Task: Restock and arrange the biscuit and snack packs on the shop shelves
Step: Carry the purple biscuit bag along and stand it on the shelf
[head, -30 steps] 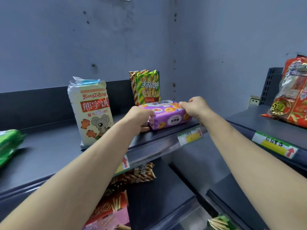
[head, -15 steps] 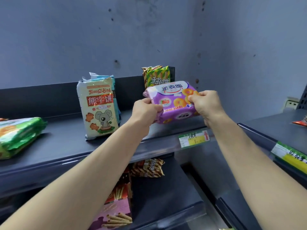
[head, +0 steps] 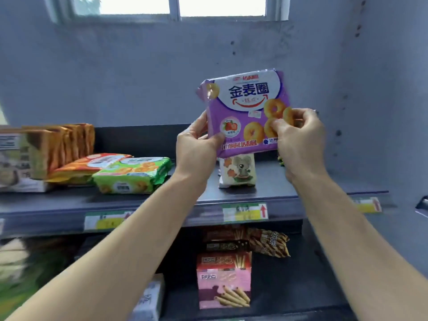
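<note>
Nearest to me, on the lower shelf (head: pixel 289 286), a pink box of wafer rolls (head: pixel 223 281) stands upright. A brown striped pack (head: pixel 269 243) lies just behind it to the right. Both my forearms reach up past the front edge of the upper shelf (head: pixel 273 193).

My left grip (head: pixel 196 149) curls round the lower left corner of the purple biscuit pack (head: pixel 247 112), thumb on its front. My right grip (head: pixel 301 140) pinches the pack's right edge between thumb and fingertips. So the pack is upright in the air, face toward me, above the shelf board.

Behind it, a pale pack with a cartoon mouse (head: pixel 238 171) stands on the upper shelf. To its left a green pack (head: pixel 132 174) lies flat, just beside an orange pack (head: pixel 88 165). Farthest back is the grey wall (head: pixel 115 77), with a window (head: pixel 178 5) at the top.
</note>
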